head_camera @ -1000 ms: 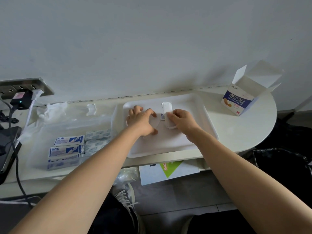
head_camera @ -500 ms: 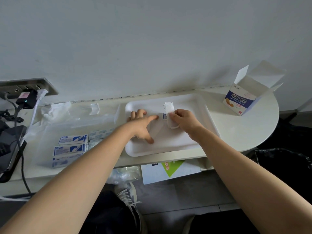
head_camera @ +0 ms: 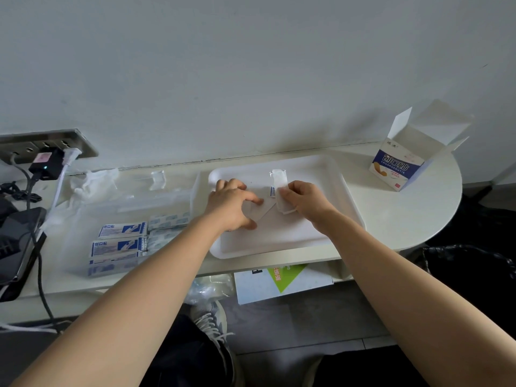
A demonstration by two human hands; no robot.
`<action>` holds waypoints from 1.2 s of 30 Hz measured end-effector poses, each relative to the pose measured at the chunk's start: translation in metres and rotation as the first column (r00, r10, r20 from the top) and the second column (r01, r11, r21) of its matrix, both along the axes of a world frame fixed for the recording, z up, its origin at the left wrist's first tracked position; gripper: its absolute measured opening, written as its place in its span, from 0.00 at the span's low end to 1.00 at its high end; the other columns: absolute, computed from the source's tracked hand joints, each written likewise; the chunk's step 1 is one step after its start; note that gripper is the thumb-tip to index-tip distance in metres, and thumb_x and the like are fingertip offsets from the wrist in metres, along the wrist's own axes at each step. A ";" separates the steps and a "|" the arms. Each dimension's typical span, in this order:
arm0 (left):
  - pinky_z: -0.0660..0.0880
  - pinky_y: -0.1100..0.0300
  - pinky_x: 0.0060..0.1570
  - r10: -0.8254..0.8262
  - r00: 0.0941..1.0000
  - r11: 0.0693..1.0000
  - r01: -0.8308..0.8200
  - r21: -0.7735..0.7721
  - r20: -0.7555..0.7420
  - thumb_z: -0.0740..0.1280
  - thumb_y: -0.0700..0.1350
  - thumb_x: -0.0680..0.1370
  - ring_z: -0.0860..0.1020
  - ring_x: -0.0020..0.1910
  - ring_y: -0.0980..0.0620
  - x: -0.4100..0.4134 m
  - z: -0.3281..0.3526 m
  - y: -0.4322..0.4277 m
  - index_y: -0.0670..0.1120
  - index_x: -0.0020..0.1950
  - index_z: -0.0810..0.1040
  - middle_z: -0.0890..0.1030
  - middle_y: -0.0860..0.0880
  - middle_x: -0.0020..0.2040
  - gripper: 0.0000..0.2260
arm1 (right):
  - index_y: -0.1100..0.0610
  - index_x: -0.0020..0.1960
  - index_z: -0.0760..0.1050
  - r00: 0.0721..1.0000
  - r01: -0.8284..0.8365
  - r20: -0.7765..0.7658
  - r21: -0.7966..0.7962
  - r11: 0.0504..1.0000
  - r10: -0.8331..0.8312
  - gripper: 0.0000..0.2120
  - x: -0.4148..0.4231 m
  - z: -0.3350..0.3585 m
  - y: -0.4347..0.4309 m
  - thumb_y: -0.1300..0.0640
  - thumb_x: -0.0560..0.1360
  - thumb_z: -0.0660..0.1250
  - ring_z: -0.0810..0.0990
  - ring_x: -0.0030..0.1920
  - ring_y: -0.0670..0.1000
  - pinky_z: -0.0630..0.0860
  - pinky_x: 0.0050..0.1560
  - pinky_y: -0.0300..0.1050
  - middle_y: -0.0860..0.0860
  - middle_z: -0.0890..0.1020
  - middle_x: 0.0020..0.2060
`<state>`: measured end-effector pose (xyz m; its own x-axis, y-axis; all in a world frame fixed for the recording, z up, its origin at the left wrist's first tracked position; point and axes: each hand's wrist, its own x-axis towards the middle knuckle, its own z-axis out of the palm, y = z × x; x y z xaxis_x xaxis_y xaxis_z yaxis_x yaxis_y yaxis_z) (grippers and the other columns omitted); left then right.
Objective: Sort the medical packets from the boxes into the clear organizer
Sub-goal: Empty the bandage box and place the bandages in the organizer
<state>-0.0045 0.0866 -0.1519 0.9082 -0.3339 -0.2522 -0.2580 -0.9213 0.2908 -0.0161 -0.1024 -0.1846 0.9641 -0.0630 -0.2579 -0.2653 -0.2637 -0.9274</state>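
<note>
left hand (head_camera: 231, 202), spread a moment ago, is pinching a loose packet (head_camera: 262, 213) beside the stack (head_camera: 280, 191) the right hand (head_camera: 304, 199) is pinching; gathering is likely continuing.

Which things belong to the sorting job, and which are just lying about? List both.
Job: clear organizer, blue packets inside it, white packets in the right hand, white tray, open box.
Lying about: charger, crumpled plastic, booklet under the table.

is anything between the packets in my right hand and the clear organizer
Yes: the left hand rests on the white tray, right between the stack of packets pinched in the right hand and the clear organizer to the left. The tray's raised rim and the organizer's wall also lie on that path.
</note>
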 end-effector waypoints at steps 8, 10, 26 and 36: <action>0.66 0.58 0.60 0.037 0.996 0.998 -0.032 -0.062 0.084 0.76 0.53 0.67 0.65 0.62 0.49 -0.005 -0.004 -0.001 0.59 0.56 0.80 0.72 0.53 0.60 0.18 | 0.59 0.43 0.77 1.000 0.008 0.020 0.033 0.999 -0.008 0.09 -0.005 0.007 0.004 0.54 0.77 0.66 0.70 0.36 0.49 0.66 0.36 0.40 0.52 0.75 0.36; 0.68 0.57 0.59 0.063 0.995 0.994 -0.055 -0.098 0.081 0.76 0.51 0.68 0.66 0.61 0.49 -0.007 -0.005 0.000 0.57 0.55 0.81 0.73 0.52 0.58 0.17 | 0.55 0.40 0.76 0.999 -0.001 0.049 0.026 1.000 0.000 0.08 -0.008 0.012 0.008 0.53 0.77 0.66 0.71 0.35 0.48 0.67 0.36 0.39 0.50 0.77 0.35; 0.72 0.55 0.43 0.251 0.942 0.960 -0.213 -0.183 0.222 0.65 0.35 0.70 0.72 0.39 0.45 -0.015 -0.004 0.001 0.49 0.39 0.78 0.76 0.48 0.38 0.08 | 0.66 0.43 0.78 0.987 0.109 -0.112 -0.075 0.991 -0.117 0.10 -0.014 0.012 0.018 0.59 0.75 0.66 0.74 0.34 0.54 0.70 0.31 0.43 0.56 0.77 0.37; 0.67 0.55 0.33 0.183 0.937 0.925 -0.061 -0.375 0.298 0.67 0.42 0.73 0.74 0.34 0.46 -0.033 0.001 -0.028 0.46 0.36 0.82 0.75 0.45 0.34 0.07 | 0.62 0.40 0.76 0.976 0.143 -0.178 0.105 0.984 -0.123 0.13 -0.013 0.025 0.035 0.55 0.79 0.62 0.76 0.25 0.50 0.77 0.35 0.44 0.55 0.78 0.31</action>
